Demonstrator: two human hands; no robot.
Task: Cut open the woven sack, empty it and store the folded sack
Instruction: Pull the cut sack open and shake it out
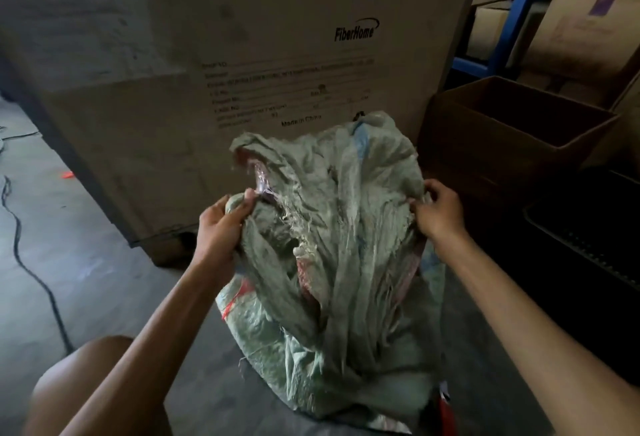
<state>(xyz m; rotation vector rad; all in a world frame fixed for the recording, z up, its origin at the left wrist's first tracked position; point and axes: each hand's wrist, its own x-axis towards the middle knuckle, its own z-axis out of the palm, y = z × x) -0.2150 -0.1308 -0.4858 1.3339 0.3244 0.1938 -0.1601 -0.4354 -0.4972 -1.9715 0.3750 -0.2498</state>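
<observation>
Presently: sack, frayed, on floor; your left hand and right hand, fingers pinching its edges, likely spreading the mouth.

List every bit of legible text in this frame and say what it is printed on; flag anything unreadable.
"FiberHome": logo on the large cardboard carton behind the woven sack.
"Made in China": last line of the carton's printed block.
Form lines between those two on the carton: too blurred to read.
Purple mark on the carton at upper right: too blurred to read.
Woven sack: no readable text, only red and blue marks.
</observation>
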